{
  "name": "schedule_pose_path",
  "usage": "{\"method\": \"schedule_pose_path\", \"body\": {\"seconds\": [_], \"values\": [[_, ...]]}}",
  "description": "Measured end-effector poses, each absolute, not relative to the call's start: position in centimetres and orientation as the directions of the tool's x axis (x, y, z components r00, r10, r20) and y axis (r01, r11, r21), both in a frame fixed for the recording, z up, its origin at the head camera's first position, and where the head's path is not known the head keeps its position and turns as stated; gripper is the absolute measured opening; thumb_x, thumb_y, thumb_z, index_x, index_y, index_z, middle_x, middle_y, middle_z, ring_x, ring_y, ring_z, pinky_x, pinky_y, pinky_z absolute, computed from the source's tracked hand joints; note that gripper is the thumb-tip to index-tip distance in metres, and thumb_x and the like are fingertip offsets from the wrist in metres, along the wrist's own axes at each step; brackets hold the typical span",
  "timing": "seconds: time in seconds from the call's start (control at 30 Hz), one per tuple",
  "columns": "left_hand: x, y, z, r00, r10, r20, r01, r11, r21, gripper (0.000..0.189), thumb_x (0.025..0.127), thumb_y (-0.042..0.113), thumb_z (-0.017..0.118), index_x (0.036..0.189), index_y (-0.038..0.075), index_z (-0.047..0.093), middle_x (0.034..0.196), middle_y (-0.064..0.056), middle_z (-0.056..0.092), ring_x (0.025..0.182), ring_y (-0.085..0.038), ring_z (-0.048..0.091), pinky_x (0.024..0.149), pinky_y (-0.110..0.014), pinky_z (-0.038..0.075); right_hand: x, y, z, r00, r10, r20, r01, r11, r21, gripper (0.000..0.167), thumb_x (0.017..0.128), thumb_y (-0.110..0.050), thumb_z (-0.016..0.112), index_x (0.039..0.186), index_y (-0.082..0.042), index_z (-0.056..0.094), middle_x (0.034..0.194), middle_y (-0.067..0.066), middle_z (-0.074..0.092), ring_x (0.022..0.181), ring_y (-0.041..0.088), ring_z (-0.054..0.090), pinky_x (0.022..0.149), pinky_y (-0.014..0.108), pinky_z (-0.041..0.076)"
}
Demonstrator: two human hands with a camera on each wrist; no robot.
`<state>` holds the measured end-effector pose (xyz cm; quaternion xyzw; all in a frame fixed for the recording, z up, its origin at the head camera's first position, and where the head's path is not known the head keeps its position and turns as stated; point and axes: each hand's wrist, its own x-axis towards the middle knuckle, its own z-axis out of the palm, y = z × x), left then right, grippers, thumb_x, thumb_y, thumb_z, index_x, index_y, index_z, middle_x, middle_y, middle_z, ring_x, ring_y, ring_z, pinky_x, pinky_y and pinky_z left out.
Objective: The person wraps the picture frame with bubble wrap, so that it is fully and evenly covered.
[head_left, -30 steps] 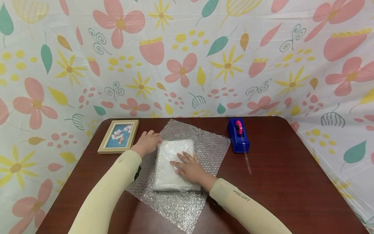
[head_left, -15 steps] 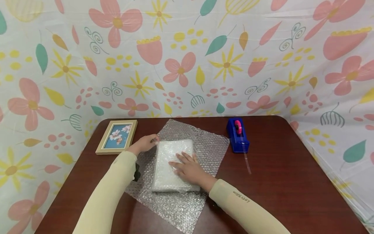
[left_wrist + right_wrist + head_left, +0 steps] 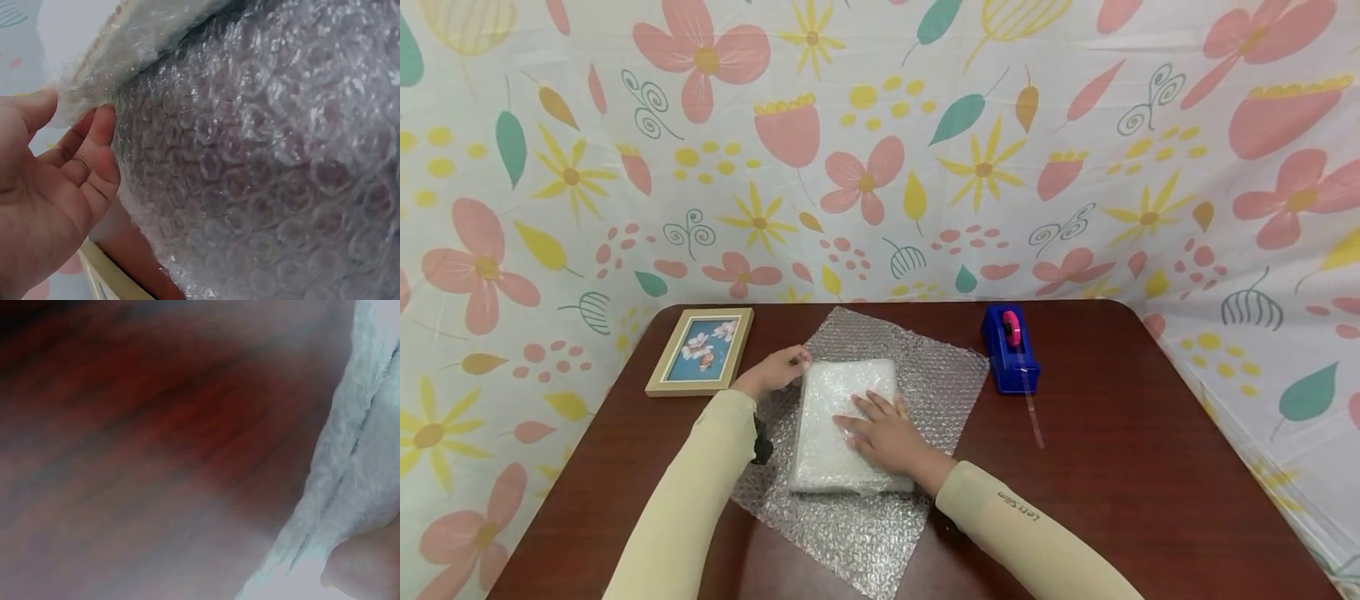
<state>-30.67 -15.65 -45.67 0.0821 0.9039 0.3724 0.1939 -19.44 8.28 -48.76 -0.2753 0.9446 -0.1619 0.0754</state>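
A flat rectangular package (image 3: 827,458), wrapped in clear bubble wrap that looks white, lies on a larger bubble wrap sheet (image 3: 951,371) set diagonally on the table. At its far left corner, my left hand (image 3: 777,370) pinches the wrapping; in the left wrist view the thumb and fingers of that hand (image 3: 53,194) close on the package's corner. My right hand (image 3: 891,435) rests on top of the package with its fingers spread and straight. The right wrist view catches only the thumb (image 3: 369,569) against the pale layered package edge (image 3: 331,462).
A gold-rimmed picture frame (image 3: 700,352) with a blossom picture lies at the far left of the dark red table (image 3: 1135,450). Right of the sheet stands a blue tape dispenser (image 3: 1017,377) with a pink roll and a loose tape strip (image 3: 1034,421). A floral curtain (image 3: 865,100) hangs behind.
My left hand has shifted slightly left and nearer at the package's corner, its fingers drawing closer together. My right hand stays in place on the package.
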Motion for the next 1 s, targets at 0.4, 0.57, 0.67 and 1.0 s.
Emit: {"method": "schedule_pose_path", "body": {"seconds": [0.4, 0.57, 0.67, 1.0], "values": [[-29.9, -15.8, -46.2, -0.935, 0.179, -0.306, -0.122, 0.647, 0.752, 0.051, 0.109, 0.027, 0.05, 0.145, -0.008, 0.049, 0.145, -0.029, 0.055, 0.123, -0.04, 0.064, 0.1, -0.048, 0.056, -19.6, 8.0, -49.0, -0.841, -0.538, -0.054, -0.494, 0.806, -0.327, 0.046, 0.109, -0.04, 0.044, 0.154, -0.034, 0.047, 0.17, 0.01, 0.03, 0.16, 0.037, 0.02, 0.126, 0.071, 0.011], [-29.7, -15.5, -45.9, -0.916, 0.182, -0.357, -0.17, 0.628, 0.759, 0.053, 0.106, 0.034, 0.052, 0.141, -0.006, 0.055, 0.143, -0.027, 0.057, 0.122, -0.039, 0.063, 0.097, -0.045, 0.056, -19.7, 8.2, -49.1, -0.838, -0.542, -0.063, -0.497, 0.805, -0.323, 0.046, 0.109, -0.041, 0.043, 0.155, -0.035, 0.045, 0.17, 0.01, 0.029, 0.16, 0.037, 0.019, 0.126, 0.071, 0.009], [-29.7, -15.1, -46.0, -0.913, 0.173, -0.369, -0.165, 0.67, 0.724, 0.046, 0.103, 0.041, 0.058, 0.123, 0.0, 0.061, 0.129, -0.021, 0.063, 0.113, -0.032, 0.064, 0.094, -0.043, 0.056, -19.7, 8.2, -49.0, -0.838, -0.542, -0.067, -0.494, 0.804, -0.331, 0.046, 0.109, -0.04, 0.043, 0.154, -0.035, 0.046, 0.17, 0.009, 0.029, 0.16, 0.037, 0.018, 0.126, 0.071, 0.009], [-29.9, -14.0, -46.4, -0.915, 0.077, -0.397, -0.26, 0.641, 0.723, 0.055, 0.1, 0.039, 0.065, 0.134, -0.004, 0.056, 0.13, -0.021, 0.061, 0.11, -0.031, 0.062, 0.1, -0.049, 0.055, -19.6, 8.3, -48.6, -0.826, -0.561, -0.055, -0.513, 0.788, -0.339, 0.046, 0.109, -0.038, 0.044, 0.154, -0.032, 0.048, 0.169, 0.012, 0.031, 0.159, 0.039, 0.021, 0.125, 0.073, 0.011]]}}
